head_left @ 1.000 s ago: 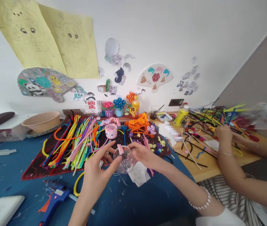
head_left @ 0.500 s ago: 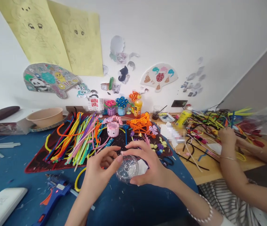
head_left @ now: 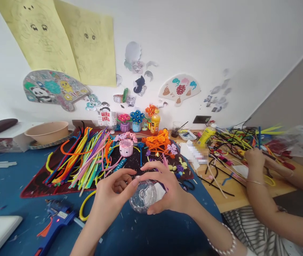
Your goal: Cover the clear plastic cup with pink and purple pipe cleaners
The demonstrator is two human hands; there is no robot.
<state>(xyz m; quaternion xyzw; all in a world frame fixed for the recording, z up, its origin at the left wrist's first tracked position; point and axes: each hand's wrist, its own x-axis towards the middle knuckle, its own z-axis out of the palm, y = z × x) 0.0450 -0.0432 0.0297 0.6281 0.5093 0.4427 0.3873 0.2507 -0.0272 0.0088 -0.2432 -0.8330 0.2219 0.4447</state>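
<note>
Beyond the left hand [head_left: 111, 193], curled but its grip unclear, lie pipe cleaners [head_left: 91, 156]. The right hand [head_left: 171, 188] grips a clear container [head_left: 142, 200]; farther, a pot [head_left: 136, 127] holds blue flowers [head_left: 137, 116].

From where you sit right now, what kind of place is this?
It looks like a craft corner, perhaps in a home or small studio: a glue gun, a heap of bright pipe cleaners and finished potted flowers all point that way.

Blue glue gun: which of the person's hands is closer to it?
The left. The left hand is up and to the right of the blue glue gun; the right hand is farther right, holding the clear plastic cup.
</note>
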